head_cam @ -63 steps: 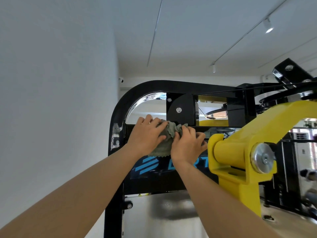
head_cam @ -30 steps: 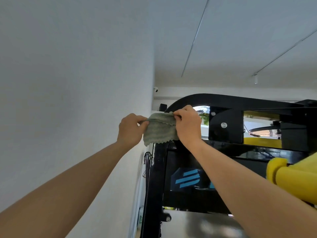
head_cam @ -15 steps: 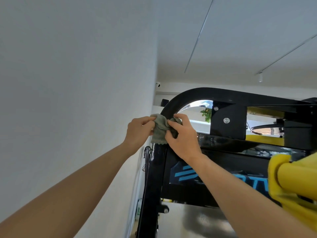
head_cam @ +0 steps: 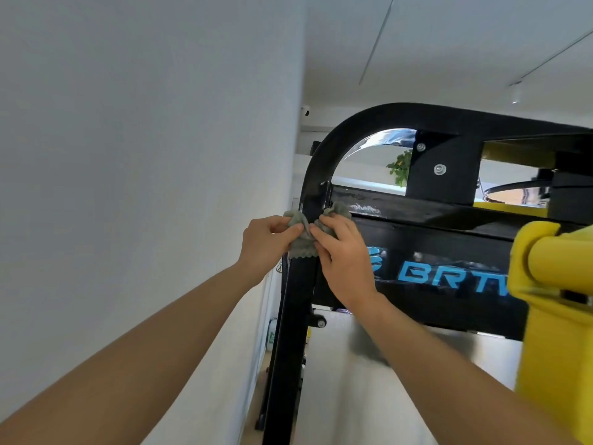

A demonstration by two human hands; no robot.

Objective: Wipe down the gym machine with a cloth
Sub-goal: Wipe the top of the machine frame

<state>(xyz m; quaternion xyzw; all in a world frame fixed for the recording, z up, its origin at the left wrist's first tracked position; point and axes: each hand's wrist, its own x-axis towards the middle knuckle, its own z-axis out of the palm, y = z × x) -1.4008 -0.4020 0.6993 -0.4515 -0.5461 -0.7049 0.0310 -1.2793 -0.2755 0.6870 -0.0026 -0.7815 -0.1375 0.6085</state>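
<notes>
Two hands share one small, crumpled grey-green cloth [head_cam: 301, 247], which is wrapped round the front of the black painted steel upright [head_cam: 293, 332] of the gym machine, just below where that post curves into the top bar. The left hand [head_cam: 269, 244] pinches the cloth's left end beside the post, and the right hand [head_cam: 342, 255] pinches the right end with fingers curled over it, so each grip is clenched on fabric. The likeliest trouble, as I judge it, is that the cloth bunches, so only a narrow band touches the paint and the post's side faces go unwiped. An uneven pull from one hand could also drag the cloth off the post's edge. The left knuckles sit near the plain white wall [head_cam: 144, 155], so a sideways stroke may scrape them. To the right, the bright yellow painted machine arm [head_cam: 552, 284] juts out near the right forearm and could be knocked on a downward stroke.
</notes>
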